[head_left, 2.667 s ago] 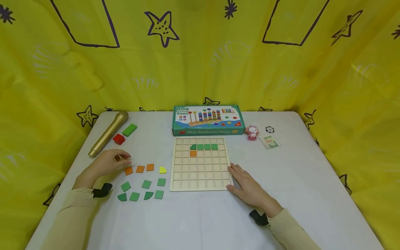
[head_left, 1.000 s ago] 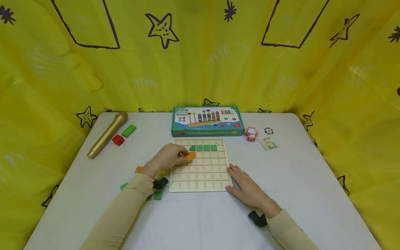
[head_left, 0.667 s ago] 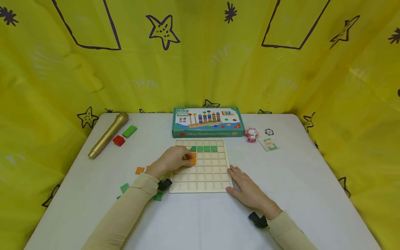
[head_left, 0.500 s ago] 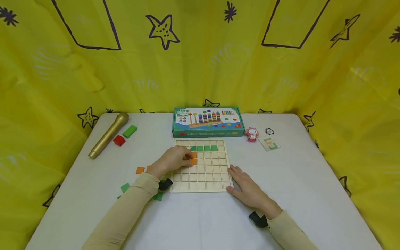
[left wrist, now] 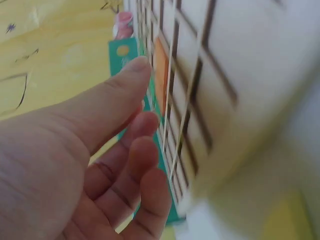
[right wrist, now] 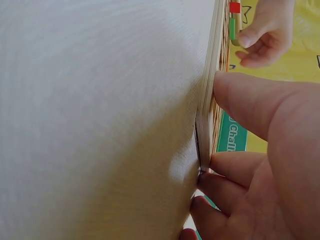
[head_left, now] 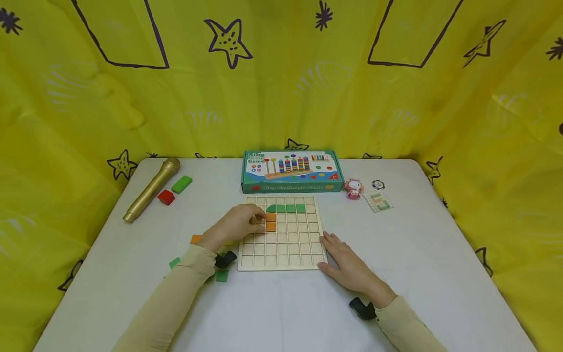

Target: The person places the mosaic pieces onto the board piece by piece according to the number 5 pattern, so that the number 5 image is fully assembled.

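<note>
A pale wooden grid board [head_left: 292,249] lies on the table. Near its top sits a row of green tiles [head_left: 291,208], the leftmost with a rounded corner. Two orange tiles [head_left: 270,226] lie one below the other under that rounded tile. Just left of them is my left hand [head_left: 235,224], bent over the board. In the left wrist view its thumb and fingertips are slightly apart near an orange tile [left wrist: 160,75], holding nothing. My right hand [head_left: 352,266] rests with extended fingers against the board's right edge, also seen along the board's side [right wrist: 207,100] in the right wrist view.
Loose green tiles [head_left: 222,275] and an orange tile [head_left: 196,239] lie left, partly hidden by the left arm. Around the board are a game box [head_left: 292,171], pink figurine [head_left: 353,189], pattern card [head_left: 378,201], round token [head_left: 378,184], gold microphone [head_left: 151,190], red block [head_left: 166,197] and green block [head_left: 182,184].
My left hand took an orange tile from the left, carried it to the board and set it below the first orange one. Its fingers have just come off it. The right hand stayed put.
</note>
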`<state>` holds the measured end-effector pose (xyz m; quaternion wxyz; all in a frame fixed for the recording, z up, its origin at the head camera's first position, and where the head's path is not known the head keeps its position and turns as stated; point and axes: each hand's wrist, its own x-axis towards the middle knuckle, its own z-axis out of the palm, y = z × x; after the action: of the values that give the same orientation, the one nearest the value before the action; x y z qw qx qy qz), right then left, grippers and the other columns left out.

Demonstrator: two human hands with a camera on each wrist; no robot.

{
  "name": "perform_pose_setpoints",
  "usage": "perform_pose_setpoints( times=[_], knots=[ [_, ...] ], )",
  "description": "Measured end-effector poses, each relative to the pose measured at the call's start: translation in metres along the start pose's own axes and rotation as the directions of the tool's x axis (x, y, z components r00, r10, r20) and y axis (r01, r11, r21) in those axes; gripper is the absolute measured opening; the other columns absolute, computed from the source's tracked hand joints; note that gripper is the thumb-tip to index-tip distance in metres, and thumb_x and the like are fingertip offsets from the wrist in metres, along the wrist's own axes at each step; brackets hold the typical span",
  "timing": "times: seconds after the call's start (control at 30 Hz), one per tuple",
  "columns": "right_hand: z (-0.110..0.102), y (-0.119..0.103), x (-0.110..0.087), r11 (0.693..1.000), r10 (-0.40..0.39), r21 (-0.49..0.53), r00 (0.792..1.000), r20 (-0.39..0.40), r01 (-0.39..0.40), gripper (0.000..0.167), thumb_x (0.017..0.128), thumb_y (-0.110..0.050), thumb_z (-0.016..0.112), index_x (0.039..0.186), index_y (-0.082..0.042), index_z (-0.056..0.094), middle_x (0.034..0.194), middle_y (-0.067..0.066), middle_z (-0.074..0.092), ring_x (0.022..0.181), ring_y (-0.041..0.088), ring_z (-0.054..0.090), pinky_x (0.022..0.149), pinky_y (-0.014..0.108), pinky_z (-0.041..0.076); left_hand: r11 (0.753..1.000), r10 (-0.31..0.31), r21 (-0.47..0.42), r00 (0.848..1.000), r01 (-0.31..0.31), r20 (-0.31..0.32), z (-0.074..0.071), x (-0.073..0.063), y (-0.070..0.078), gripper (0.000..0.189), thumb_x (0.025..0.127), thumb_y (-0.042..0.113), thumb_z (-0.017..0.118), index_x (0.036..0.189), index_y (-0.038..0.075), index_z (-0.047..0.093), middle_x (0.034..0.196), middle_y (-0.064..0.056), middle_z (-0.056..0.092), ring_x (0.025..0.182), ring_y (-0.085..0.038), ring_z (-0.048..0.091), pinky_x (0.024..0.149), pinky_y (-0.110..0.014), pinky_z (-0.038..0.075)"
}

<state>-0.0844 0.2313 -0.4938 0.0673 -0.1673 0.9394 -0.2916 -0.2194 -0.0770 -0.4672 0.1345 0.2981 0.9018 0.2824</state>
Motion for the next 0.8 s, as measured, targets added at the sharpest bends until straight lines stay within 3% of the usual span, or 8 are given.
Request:
perform_pose_setpoints(
  times=[0.2, 0.43, 0.63, 0.8],
  knots=[
    [-0.001, -0.001, 0.000, 1.000, -0.003, -0.008, 1.000, -0.004, 0.003, 0.069, 0.096, -0.027, 0.065, 0.147, 0.007, 0.034, 0.154, 0.021, 0.026, 0.142, 0.039, 0.018, 0.110, 0.057, 0.019, 0.994, -0.107, -0.009, 0.994, 0.107, -0.029, -0.027, -0.025, -0.025, 0.029, 0.092, 0.023, 0.071, 0.117, 0.008, 0.069, 0.100, 0.000, 0.064, 0.087, -0.020, 0.055, 0.076, -0.034, 0.049],
    [-0.001, 0.001, -0.001, 1.000, -0.007, -0.009, 1.000, -0.013, 0.006, 0.069, 0.095, -0.027, 0.065, 0.146, 0.008, 0.034, 0.154, 0.022, 0.027, 0.142, 0.040, 0.019, 0.110, 0.057, 0.019, 0.984, -0.179, 0.001, 0.982, 0.179, -0.068, -0.053, -0.068, -0.066, 0.031, 0.093, 0.022, 0.069, 0.118, 0.004, 0.068, 0.102, -0.006, 0.067, 0.085, -0.023, 0.057, 0.072, -0.034, 0.051],
    [0.001, 0.001, 0.000, 1.000, -0.013, -0.015, 1.000, -0.005, 0.013, 0.070, 0.095, -0.028, 0.065, 0.147, 0.008, 0.034, 0.154, 0.022, 0.027, 0.142, 0.040, 0.019, 0.110, 0.057, 0.019, 0.979, -0.204, -0.034, 0.979, 0.203, -0.027, -0.065, -0.110, -0.096, 0.039, 0.086, 0.028, 0.077, 0.118, 0.007, 0.068, 0.107, -0.004, 0.065, 0.091, -0.024, 0.054, 0.080, -0.040, 0.046],
    [0.000, 0.001, 0.001, 1.000, -0.015, -0.020, 1.000, -0.005, 0.015, 0.070, 0.095, -0.027, 0.066, 0.146, 0.008, 0.034, 0.154, 0.023, 0.027, 0.142, 0.041, 0.019, 0.110, 0.057, 0.019, 0.977, -0.211, -0.043, 0.977, 0.211, -0.005, -0.064, -0.130, -0.109, 0.040, 0.081, 0.028, 0.082, 0.115, 0.010, 0.069, 0.105, -0.002, 0.060, 0.091, -0.024, 0.049, 0.081, -0.039, 0.044]
  ],
)
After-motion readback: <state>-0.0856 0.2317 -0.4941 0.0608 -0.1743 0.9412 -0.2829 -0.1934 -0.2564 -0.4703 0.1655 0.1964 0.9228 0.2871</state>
